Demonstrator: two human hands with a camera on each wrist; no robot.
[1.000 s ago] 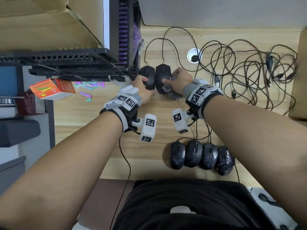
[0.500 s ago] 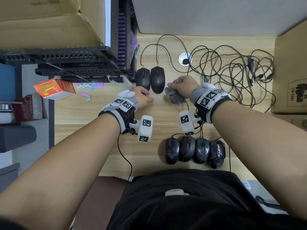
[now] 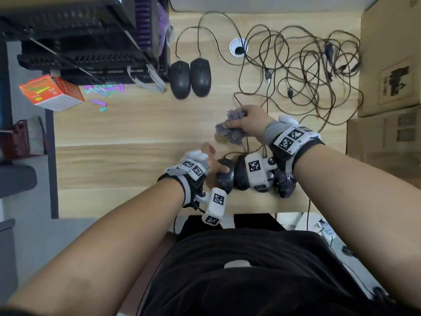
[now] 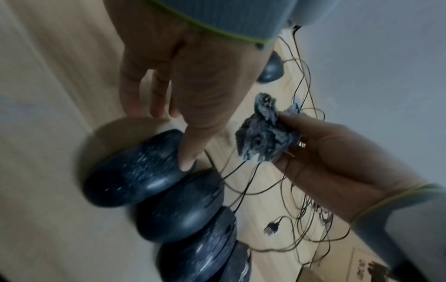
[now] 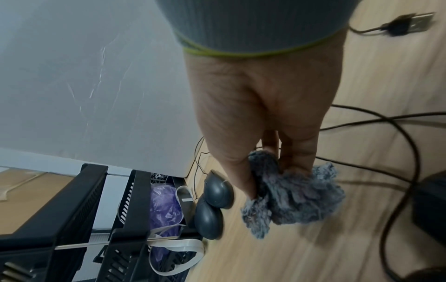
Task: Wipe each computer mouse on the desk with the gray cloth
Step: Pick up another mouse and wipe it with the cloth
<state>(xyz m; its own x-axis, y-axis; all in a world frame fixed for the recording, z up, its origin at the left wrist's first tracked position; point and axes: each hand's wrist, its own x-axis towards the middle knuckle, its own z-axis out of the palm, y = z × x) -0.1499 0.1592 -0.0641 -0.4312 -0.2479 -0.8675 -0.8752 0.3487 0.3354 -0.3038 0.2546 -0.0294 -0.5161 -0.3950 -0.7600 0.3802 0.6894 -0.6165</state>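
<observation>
Two smooth black mice [image 3: 180, 79] [image 3: 201, 76] lie side by side at the back of the wooden desk [image 3: 127, 133], also in the right wrist view [image 5: 218, 190]. A row of several dust-speckled black mice sits near the front edge. My left hand [image 3: 211, 160] is over the leftmost one [image 3: 225, 179] with its thumb [image 4: 187, 162] touching that mouse [image 4: 135, 171] and its fingers [image 4: 135, 95] straight past it. My right hand [image 3: 248, 122] grips the crumpled gray cloth [image 3: 232, 131] [image 5: 294, 196] [image 4: 265, 137] just above the desk, behind the row. My right wrist gear hides part of the row.
A tangle of black cables [image 3: 307, 71] with loose USB plugs covers the back right. Cardboard boxes [image 3: 391, 55] stand at the right edge. Black racks [image 3: 86, 49] and an orange box [image 3: 51, 93] are at the left. A cable hole [image 3: 238, 47] is at the back.
Both hands have pulled back from the two far mice toward me. My left hand now touches the leftmost mouse of the near row; my right hand carries the cloth along.
</observation>
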